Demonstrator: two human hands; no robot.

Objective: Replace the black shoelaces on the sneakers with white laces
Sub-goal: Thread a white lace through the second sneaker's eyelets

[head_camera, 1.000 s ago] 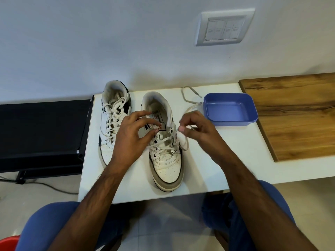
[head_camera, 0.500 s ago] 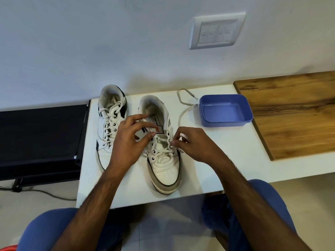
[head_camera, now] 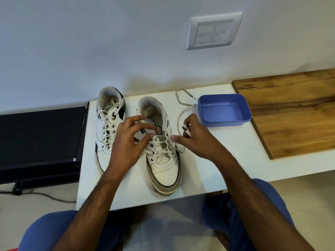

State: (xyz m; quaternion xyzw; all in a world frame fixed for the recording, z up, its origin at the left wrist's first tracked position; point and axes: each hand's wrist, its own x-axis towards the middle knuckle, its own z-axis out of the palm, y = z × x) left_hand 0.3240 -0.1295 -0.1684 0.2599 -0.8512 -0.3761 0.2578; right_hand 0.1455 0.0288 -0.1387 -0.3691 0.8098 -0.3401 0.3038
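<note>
Table [head_camera: 208, 160]: white top, carrying everything listed below.

Board [head_camera: 290, 113]: wooden, at the right end of the table, not in use.

Left shoe [head_camera: 107, 134]: white lace through all visible eyelets, apparently finished.

Right shoe [head_camera: 163, 160]: just beside the left shoe, toe toward the person. Lower eyelets are laced white; the upper ones look unthreaded. No black lace is in view.

Tray [head_camera: 224, 110]: blue, shallow, near the right shoe's collar.

Left hand [head_camera: 126, 142]: over the gap between the shoes, fingers spread and half curled, thumb and forefinger tips at the tongue and top crossing. Whether they actually pinch anything cannot be told.

Right hand [head_camera: 197, 140]: beside the right shoe's outer eyelets. Forefinger points at an eyelet; the other fingers are curled with the lace wound round one.

Lace [head_camera: 179, 120]: the loose white length runs from the right hand up past the shoe's collar and ends next to the tray.

Risks, as judged:
- The long slack may snag on the tray corner and drag it.
- An unevenly tightened crossing leaves unequal ends.
- The lace wound round the finger could tighten and pull loose the crossings below.
- With the shoe not held down, a pull may slide it sideways.
</note>
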